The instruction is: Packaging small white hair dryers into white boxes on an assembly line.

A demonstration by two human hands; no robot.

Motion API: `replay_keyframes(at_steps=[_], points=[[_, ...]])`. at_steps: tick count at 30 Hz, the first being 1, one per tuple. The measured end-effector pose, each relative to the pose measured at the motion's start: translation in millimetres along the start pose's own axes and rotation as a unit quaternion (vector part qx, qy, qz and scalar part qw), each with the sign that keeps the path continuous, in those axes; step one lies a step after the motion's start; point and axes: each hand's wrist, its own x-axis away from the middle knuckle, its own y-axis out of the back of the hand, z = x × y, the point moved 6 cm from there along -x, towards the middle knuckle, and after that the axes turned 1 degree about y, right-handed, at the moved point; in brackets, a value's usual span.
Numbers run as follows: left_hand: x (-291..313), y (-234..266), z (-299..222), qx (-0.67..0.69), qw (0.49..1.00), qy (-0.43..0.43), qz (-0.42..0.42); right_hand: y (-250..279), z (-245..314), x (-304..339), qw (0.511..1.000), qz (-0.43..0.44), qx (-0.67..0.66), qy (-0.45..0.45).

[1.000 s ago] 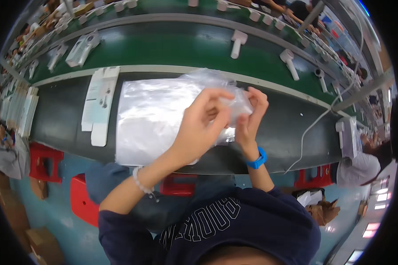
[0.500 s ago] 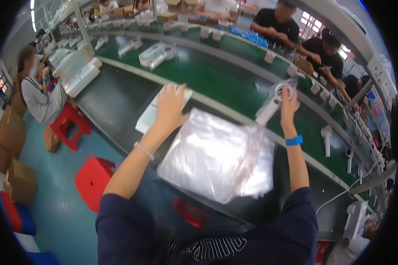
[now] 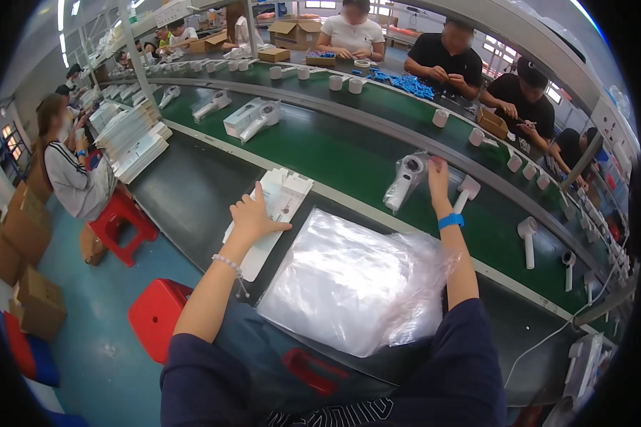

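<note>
My left hand, fingers spread and thumb stretched out, is over a flat white printed carton on the dark tabletop. On the green belt lies a white hand-held appliance with a round, dark-centred head, inside a clear plastic bag. My right hand is at the right edge of that bag, its fingers extended beside the head; whether the fingertips touch the plastic is hard to see. Between my forearms sits a thick stack of clear plastic bags, its right end rumpled against my right forearm.
Further along the green belt are another bagged appliance with a white box and several unbagged white appliances. Stacked flat cartons stand at the left. Red stools are on the floor. Co-workers sit across the belt.
The bagged appliance was in my right hand and now lies on the belt to the hand's left. My left hand has drawn back a little over the carton, uncovering more of it.
</note>
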Motion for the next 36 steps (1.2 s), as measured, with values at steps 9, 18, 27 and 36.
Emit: replay_keyframes(at_steps=[9,18,27,36], points=[[31.1,64.0,-46.0,0.195,0.955,-0.122,-0.187,53.0,133.9,66.5,0.973,0.13,-0.185,-0.038],[91.1,102.8,-100.7,0.345,0.829,-0.317,-0.307,41.5,231.1,133.3,0.91,0.35,-0.212,0.068],[128.6,102.0,-131.8,0.346,0.794,-0.372,-0.335,38.1,252.4,169.3,0.89,0.246,-0.38,0.051],[143.4,90.7,-150.6,0.38,0.757,-0.473,-0.244,47.5,256.5,178.4,0.852,0.255,-0.455,-0.046]])
